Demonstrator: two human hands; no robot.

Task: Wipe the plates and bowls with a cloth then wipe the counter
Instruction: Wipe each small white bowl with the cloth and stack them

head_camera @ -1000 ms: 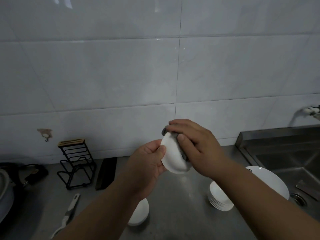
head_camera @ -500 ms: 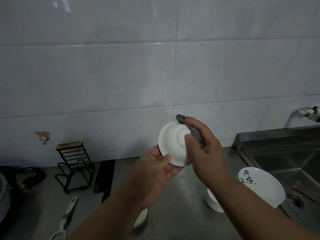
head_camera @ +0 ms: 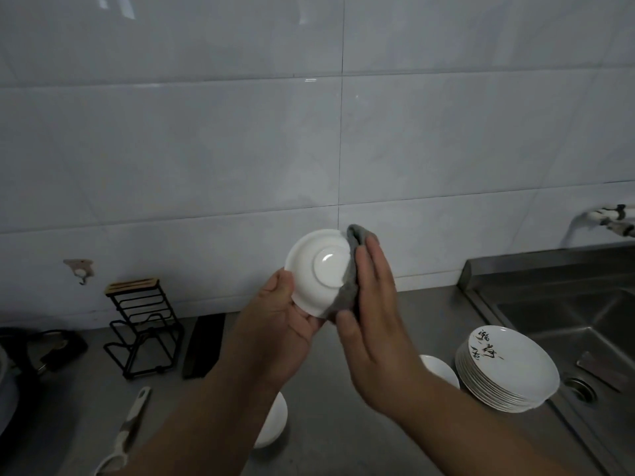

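Note:
My left hand grips a small white bowl by its lower rim, holding it up with its underside and foot ring facing me. My right hand presses a grey cloth flat against the bowl's right side, fingers straight. On the steel counter to the right stands a stack of white plates with black writing on the top one. A stack of small white bowls shows behind my right wrist. Another white dish lies under my left forearm.
A steel sink with a drain lies at the right, a tap above it. A black wire rack, a dark flat board and a peeler sit at the left. A tiled wall stands behind.
The bowl has been turned so its underside faces me more squarely. My right hand with the cloth has slid from the top rim down along the bowl's right side.

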